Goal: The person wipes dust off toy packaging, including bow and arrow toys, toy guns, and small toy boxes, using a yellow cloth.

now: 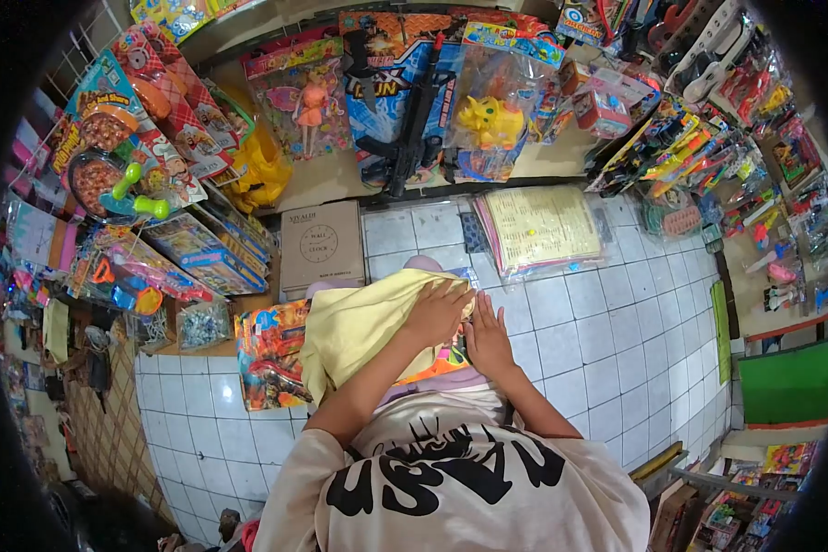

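Observation:
A pale yellow cloth point(354, 327) lies bunched over a colourful toy package point(271, 357) in front of my body. My left hand point(439, 315) rests on the right part of the cloth, its fingers pressed against the fabric. Just right of it, my right hand point(489, 339) lies flat with fingers stretched out, at the edge of the package and cloth. The cloth hides much of the package.
A brown wall clock box point(322, 244) stands ahead on the left. Bagged printed sheets point(543, 228) lie on the tiled floor point(561, 340). Packaged toys point(400, 110) line the shelf ahead, with more hanging at both sides.

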The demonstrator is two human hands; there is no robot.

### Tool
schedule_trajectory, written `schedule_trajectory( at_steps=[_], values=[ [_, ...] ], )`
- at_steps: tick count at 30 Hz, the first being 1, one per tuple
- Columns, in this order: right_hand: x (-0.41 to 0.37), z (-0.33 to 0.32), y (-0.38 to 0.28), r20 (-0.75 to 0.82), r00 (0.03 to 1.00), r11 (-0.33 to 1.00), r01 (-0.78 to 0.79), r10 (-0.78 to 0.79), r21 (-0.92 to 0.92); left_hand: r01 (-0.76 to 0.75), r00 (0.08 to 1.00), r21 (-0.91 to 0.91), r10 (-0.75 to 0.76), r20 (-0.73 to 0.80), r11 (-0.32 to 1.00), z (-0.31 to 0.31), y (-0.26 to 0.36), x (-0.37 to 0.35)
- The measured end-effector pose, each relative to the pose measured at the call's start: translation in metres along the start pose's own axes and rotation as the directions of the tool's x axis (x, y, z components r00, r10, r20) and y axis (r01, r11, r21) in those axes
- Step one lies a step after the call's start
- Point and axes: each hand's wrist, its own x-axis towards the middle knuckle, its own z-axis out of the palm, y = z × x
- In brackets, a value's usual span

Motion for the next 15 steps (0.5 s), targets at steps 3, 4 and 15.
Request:
schedule_trajectory(
  at_steps=[3, 4, 15],
  values=[
    [-0.003, 0.0, -0.001, 0.001, 0.999, 0.999, -0.044, 0.044, 0.033, -0.023, 0.998, 0.013, 0.024, -0.053, 1.0, 0.001, 0.002, 0.0],
    [-0.004, -0.001, -0.003, 0.002, 0.999, 0.998, -0.049, 0.049, 0.034, -0.024, 0.998, 0.008, 0.024, -0.056, 1.0, 0.001, 0.003, -0.003],
    [-0.004, -0.004, -0.014, 0.032, 0.998, 0.998, 0.051, -0.052, 0.023, 0.071, 0.938, -0.052, -0.084, -0.337, 0.996, 0.004, -0.008, -0.062]
  ],
)
